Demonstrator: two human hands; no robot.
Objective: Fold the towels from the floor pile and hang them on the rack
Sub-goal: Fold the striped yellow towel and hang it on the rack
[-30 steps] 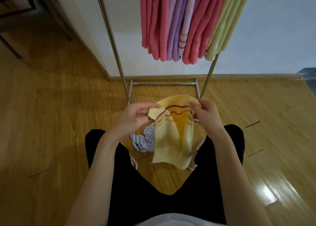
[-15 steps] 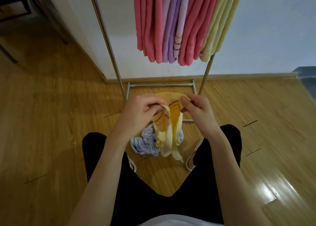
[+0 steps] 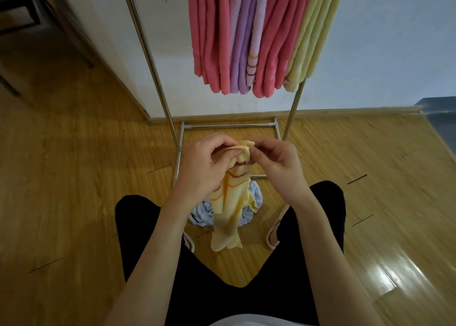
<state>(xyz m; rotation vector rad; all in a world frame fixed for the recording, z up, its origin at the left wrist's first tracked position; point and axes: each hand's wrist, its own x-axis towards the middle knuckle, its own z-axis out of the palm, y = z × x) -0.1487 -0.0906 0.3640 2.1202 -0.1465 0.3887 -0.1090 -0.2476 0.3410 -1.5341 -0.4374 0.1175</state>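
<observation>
Yellow towel [image 3: 232, 197] — top edge pinched by left hand [image 3: 204, 165] and right hand [image 3: 274, 162], below rack [image 3: 158, 61] | risk: pinch slips — fold skews onto blue towel [image 3: 202, 214].

Left hand [image 3: 202, 170] and right hand [image 3: 278, 165] pinch the yellow towel [image 3: 232, 202] top, hanging above the blue towel [image 3: 203, 214]

The yellow towel [image 3: 232, 202] is soft, matt terry cloth, like the plush pink towels [image 3: 212, 36] far off. The rack [image 3: 158, 74] is shiny bare metal. The floor [image 3: 74, 177] is glossy varnished wood.
</observation>
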